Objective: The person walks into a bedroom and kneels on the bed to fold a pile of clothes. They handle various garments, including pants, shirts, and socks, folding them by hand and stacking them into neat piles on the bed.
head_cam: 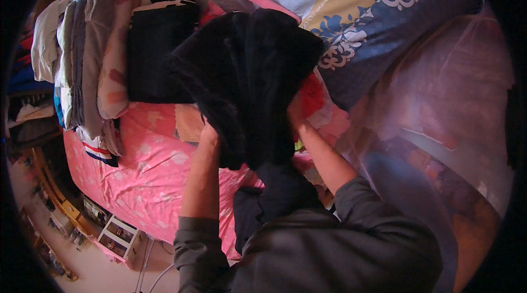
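A black garment (pixel 251 83) spreads out in front of me, bunched narrower towards my body. My left hand (pixel 210 130) is at its left edge, the fingers mostly hidden under the cloth. At the right edge is my right hand (pixel 297 114), dim and partly covered, its fingers not clear. A folded black garment (pixel 158 56) with white trim lies just left of the spread one. Red cloth (pixel 311 95) shows beside my right hand. Below both hands, dark cloth (pixel 247 214) lies against my front.
Stacked folded clothes (pixel 92 54) stand at the left on a pink patterned bedsheet (pixel 152 169). A blue, yellow and white patterned cover (pixel 350 17) lies at upper right. Sheer netting (pixel 444 99) hangs at the right. A small white rack (pixel 118 235) stands on the floor at lower left.
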{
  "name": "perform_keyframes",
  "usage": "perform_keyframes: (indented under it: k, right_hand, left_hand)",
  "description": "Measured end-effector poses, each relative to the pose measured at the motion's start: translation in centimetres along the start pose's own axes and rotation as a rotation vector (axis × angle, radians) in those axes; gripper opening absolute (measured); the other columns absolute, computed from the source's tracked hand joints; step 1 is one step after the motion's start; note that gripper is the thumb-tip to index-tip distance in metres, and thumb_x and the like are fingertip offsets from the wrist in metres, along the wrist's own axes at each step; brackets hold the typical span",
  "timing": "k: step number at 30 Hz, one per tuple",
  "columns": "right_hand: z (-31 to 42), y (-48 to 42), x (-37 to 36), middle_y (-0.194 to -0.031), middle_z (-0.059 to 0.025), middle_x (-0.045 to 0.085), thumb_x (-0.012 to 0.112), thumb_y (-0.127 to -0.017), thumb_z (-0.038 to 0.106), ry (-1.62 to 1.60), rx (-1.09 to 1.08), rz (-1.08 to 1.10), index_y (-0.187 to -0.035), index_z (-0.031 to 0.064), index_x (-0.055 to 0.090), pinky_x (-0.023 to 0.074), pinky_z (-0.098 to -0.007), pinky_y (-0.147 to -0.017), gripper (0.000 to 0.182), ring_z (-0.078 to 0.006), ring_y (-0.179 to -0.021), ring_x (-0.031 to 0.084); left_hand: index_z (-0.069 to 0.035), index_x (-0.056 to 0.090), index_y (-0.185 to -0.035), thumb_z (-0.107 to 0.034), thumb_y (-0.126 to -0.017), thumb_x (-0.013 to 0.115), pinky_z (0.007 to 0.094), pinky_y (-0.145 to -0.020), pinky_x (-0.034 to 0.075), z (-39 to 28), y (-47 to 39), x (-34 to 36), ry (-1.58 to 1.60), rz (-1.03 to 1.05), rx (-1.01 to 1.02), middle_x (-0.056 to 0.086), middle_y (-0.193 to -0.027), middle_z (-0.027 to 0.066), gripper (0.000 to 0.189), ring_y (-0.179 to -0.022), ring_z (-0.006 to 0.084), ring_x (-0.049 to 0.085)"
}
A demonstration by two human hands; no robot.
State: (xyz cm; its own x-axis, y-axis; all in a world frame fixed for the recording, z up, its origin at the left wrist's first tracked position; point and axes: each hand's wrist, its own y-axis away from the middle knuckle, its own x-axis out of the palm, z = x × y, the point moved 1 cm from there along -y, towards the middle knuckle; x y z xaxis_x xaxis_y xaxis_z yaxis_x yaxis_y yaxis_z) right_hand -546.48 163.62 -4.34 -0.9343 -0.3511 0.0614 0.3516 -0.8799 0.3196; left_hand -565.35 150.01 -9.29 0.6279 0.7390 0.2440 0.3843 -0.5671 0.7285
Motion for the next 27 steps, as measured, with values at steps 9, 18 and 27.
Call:
perform_keyframes:
  k: [9, 18, 27]
  right_hand:
    - [-3.0, 0.3, -15.3, -0.125, -0.0148, 0.05, 0.054, -0.088, 0.02, 0.371, 0.09, -0.28, -0.124, -0.0027, 0.046, 0.0339, -0.0338, -0.098, 0.043, -0.0252, -0.114, 0.046]
    - [-4.8, -1.2, -15.8, -0.121, -0.0134, 0.053, 0.051, -0.09, 0.015, 0.631, -0.069, -0.193, -0.123, -0.0032, 0.049, 0.0358, -0.0315, -0.096, 0.038, -0.0219, -0.11, 0.049]
    - [2.2, -0.5, -6.2, -0.109, -0.0095, 0.059, 0.048, -0.092, 0.021, -0.18, 0.144, 0.088, -0.114, -0.0009, 0.057, 0.0434, -0.0332, -0.085, 0.032, -0.0169, -0.095, 0.055]
  left_hand:
    - [-0.006, 0.04, -0.136, -0.011, -0.08, 0.05, 0.0532, -0.109, 0.021, -1.8, 7.0, 14.7, -1.537, 0.172, 1.085, 0.029, -0.143, 0.0236, 0.057, -0.132, 0.0426, 0.028]
    - [-0.009, 0.042, -0.133, -0.006, -0.072, 0.057, 0.0505, -0.11, 0.021, -3.9, 7.3, 13.5, -1.448, 0.222, 0.904, 0.03, -0.143, 0.0199, 0.063, -0.134, 0.0378, 0.027]
    - [0.01, 0.04, -0.126, -0.014, -0.08, 0.051, 0.0439, -0.109, 0.026, -4.7, 3.4, 7.4, -0.732, 0.114, 0.893, 0.038, -0.134, 0.0284, 0.053, -0.126, 0.0421, 0.034]
